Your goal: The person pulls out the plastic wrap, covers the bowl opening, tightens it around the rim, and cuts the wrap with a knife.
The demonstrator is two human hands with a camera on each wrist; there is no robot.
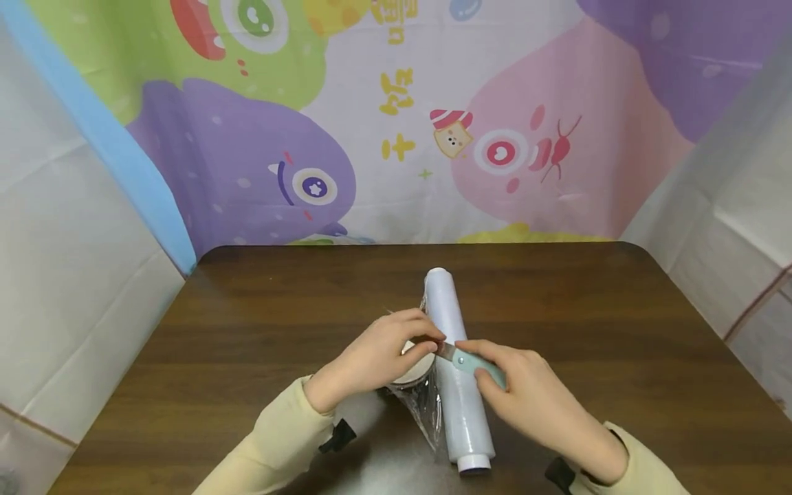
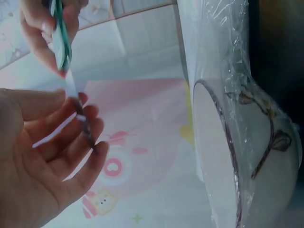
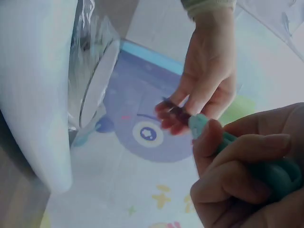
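My right hand (image 1: 535, 395) grips the pale green handle of a folding knife (image 1: 479, 364), its blade out and pointing left. The fingers and thumb of my left hand (image 1: 374, 354) are curled about the blade, best seen in the left wrist view. Just below my left hand stands a white bowl (image 2: 270, 156) with a brown rim and leaf pattern, partly hidden in the head view. Clear cling film (image 1: 427, 412) lies over and around the bowl. It joins a long roll of cling film (image 1: 463, 412), lying lengthwise beneath the knife.
The dark brown wooden table (image 1: 278, 309) has rounded far corners. Behind it hangs a curtain (image 1: 396, 192) with cartoon monsters, and pale sheets (image 1: 74, 275) stand at both sides.
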